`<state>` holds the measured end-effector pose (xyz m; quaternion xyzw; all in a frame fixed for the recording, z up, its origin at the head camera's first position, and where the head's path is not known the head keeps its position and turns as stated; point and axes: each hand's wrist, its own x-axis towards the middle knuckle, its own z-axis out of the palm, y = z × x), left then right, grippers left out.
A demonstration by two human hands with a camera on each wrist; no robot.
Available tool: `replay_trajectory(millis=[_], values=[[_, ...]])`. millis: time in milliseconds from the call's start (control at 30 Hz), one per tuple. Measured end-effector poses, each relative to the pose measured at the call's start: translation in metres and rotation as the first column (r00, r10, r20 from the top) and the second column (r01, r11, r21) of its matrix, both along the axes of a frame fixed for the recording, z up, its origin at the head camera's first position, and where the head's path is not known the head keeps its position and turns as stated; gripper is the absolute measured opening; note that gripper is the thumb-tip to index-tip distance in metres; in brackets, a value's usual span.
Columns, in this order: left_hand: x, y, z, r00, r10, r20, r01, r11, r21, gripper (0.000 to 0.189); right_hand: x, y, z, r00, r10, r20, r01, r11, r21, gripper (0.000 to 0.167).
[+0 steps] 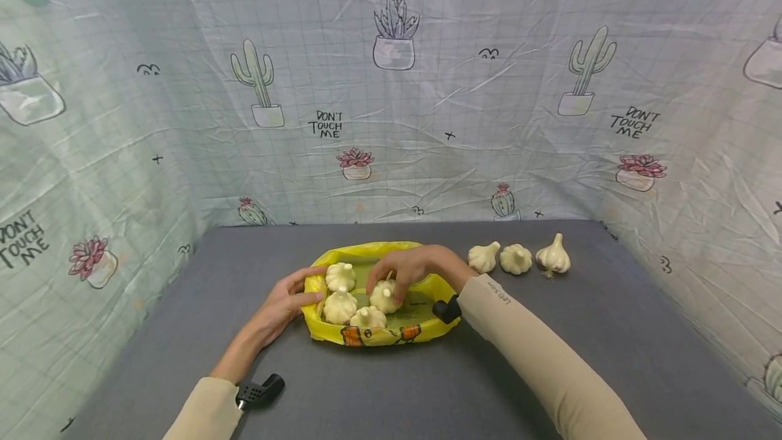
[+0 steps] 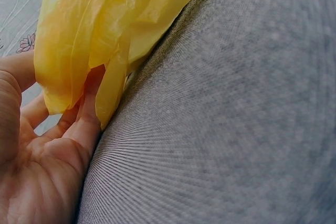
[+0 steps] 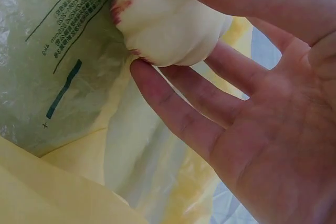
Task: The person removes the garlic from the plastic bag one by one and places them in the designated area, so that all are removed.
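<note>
A yellow plastic bag [image 1: 391,337] lies open on the table, its mouth spread wide and its front printed in orange and black. My left hand [image 1: 282,305] holds the bag's left rim; in the left wrist view the thumb and fingers [image 2: 79,129] lie on either side of the thin plastic. Inside the bag, my right hand [image 1: 406,269] grips a garlic bulb [image 1: 383,297] between thumb and fingers. The right wrist view shows this garlic bulb [image 3: 168,24] as whitish with pinkish-red streaks. Three other bulbs, one of them this garlic bulb [image 1: 340,305], sit along the bag's left side and front.
Right of the bag, three garlic bulbs stand in a row on the grey table [image 1: 391,392]: a left bulb [image 1: 482,258], a middle bulb [image 1: 516,259] and a right bulb [image 1: 554,257] with a stem. A cactus-printed curtain [image 1: 446,175] encloses the table's back and sides.
</note>
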<state>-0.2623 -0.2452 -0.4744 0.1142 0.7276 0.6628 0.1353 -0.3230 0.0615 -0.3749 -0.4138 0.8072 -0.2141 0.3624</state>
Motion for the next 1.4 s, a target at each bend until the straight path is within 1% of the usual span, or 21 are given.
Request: replay_trajectory(millis=[200, 433, 733, 967, 1100, 1400], values=[[0.0, 0.0, -0.001, 1.0, -0.001, 0.0, 0.001, 1.0, 0.003, 0.059, 0.001, 0.002, 0.005, 1.0, -0.01, -0.017, 0.01, 1.0, -0.018, 0.047], [0.0, 0.0, -0.001, 1.0, -0.014, -0.004, 0.014, 0.999, 0.037, 0.059, 0.005, 0.006, 0.013, 1.0, -0.021, -0.013, 0.02, 0.997, -0.08, 0.048], [0.0, 0.001, -0.001, 1.0, -0.001, -0.002, 0.001, 1.0, 0.004, 0.059, 0.009, 0.016, 0.024, 0.992, -0.031, -0.121, 0.014, 0.989, -0.145, 0.047], [-0.001, 0.001, -0.002, 1.0, 0.007, -0.005, -0.007, 1.0, -0.002, 0.059, 0.017, 0.025, 0.033, 0.989, -0.047, -0.141, 0.018, 0.98, -0.2, 0.045], [-0.002, 0.002, -0.003, 1.0, 0.002, -0.002, -0.002, 1.0, 0.001, 0.059, 0.022, 0.033, 0.037, 0.983, -0.057, -0.173, 0.016, 0.974, -0.228, 0.044], [-0.001, 0.001, -0.003, 1.0, 0.0, 0.005, 0.0, 1.0, 0.005, 0.06, 0.036, 0.048, 0.041, 0.978, -0.114, -0.174, 0.058, 0.953, -0.298, 0.043]])
